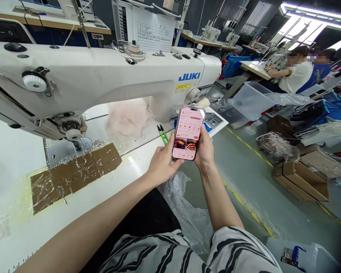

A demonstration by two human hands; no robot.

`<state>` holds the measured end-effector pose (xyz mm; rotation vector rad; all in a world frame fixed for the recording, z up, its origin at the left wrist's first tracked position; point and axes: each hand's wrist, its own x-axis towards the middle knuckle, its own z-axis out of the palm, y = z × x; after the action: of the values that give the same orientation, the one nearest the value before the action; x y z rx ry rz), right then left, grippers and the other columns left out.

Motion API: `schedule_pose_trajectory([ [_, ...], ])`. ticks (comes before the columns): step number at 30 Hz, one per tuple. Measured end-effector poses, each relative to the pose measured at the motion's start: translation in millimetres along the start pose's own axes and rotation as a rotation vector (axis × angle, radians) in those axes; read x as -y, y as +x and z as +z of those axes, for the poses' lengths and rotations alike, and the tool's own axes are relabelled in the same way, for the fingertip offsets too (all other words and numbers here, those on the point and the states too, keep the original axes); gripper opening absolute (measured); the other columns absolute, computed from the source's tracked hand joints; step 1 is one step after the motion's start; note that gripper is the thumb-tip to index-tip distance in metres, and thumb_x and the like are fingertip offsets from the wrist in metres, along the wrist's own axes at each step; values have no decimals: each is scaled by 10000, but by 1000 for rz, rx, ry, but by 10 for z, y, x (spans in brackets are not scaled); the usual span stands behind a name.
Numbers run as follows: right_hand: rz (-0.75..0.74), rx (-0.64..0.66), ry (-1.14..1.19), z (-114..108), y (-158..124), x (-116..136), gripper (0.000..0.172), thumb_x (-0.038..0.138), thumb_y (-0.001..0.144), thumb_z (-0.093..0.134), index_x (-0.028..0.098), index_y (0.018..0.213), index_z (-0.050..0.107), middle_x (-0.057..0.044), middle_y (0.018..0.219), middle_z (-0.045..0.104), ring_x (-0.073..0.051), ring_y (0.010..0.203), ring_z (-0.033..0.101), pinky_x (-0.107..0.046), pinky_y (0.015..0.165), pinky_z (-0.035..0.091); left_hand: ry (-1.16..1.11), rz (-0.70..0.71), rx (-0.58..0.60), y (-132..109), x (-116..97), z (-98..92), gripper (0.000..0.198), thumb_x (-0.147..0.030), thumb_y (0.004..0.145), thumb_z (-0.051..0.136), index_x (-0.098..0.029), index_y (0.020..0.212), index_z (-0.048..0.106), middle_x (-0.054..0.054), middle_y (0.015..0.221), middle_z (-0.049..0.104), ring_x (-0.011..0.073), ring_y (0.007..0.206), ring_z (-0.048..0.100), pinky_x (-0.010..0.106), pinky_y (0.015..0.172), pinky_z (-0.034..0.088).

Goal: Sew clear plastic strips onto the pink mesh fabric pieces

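A smartphone [188,131] with a lit, mostly pink screen is held upright between my two hands. My left hand [163,163] grips its left edge, the thumb near the lower corner. Along the right edge, my right hand [205,149] is closed round the phone. Just behind my left hand, green-handled thread snips [162,134] lie on the white sewing table [142,167]. A white JUKI sewing machine [125,76] stands over that table, with pale pink fabric [129,115] under its arm. Brown tape [76,176] covers part of the tabletop near the needle.
Clear plastic sheeting [187,212] hangs below my hands. An open cardboard box [301,180] and a clear plastic bin [251,100] stand on the floor to the right. A person [297,72] sits at another machine in the back right. Yellow lines [247,206] mark the floor.
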<state>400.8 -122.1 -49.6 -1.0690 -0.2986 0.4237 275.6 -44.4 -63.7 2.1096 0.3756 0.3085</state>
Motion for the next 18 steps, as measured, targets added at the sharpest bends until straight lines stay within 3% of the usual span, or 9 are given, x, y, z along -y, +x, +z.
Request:
schedule_pose_trajectory([
  [6,-21,41,-26,28,-53,-41,407,541,828,642,213,1062,696,-20,1099,752,-246,1129,671,-387,954,559,-25,2,-56,5,-28,-2,982,-300,804,662,-220,1569,52,52,1246,658,265,1004,609,401,951,447],
  [14,-75,55,-51,116,-89,-50,413,531,825,641,195,1057,697,-43,1093,753,-257,1171,645,-411,979,539,-81,39,-135,3,8,22,853,-280,847,612,-231,1550,132,55,1336,621,272,1061,629,430,969,460],
  [18,-76,53,-55,120,-92,-52,413,534,817,645,191,1038,699,-48,1093,752,-257,1171,643,-409,983,534,-87,31,-122,-3,-10,7,882,-292,832,644,-228,1545,129,56,1328,626,277,1091,625,429,977,458],
])
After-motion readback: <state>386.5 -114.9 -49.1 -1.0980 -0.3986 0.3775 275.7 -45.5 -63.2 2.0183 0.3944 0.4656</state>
